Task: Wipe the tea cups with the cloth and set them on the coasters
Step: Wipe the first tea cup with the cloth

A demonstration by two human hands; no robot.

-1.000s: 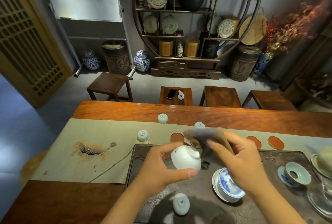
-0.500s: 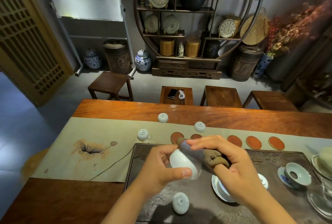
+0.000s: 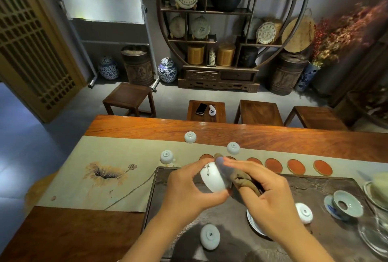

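Head view looks down on a wooden tabletop (image 3: 273, 137) with a beige runner (image 3: 105, 177) and a dark tea tray (image 3: 315, 186). The left hand (image 3: 184, 190) holds a white tea cup (image 3: 213, 179) above the tray, its fingers (image 3: 189, 167) and thumb curled round the cup, which is tilted on its side. The right hand (image 3: 270, 198) grips a brown cloth (image 3: 241, 179), fingers wrapped over it, and presses it against the cup's right side. A row of round reddish coasters (image 3: 296, 166) lies on the runner just beyond the tray; the nearer left ones are partly hidden by the hands. Three cups sit upside down on the runner and bare wood (image 3: 233, 148), apart from the coasters. Another upturned cup (image 3: 210, 236) rests on the tray near the left forearm, and one more (image 3: 303, 212) right of the right hand.
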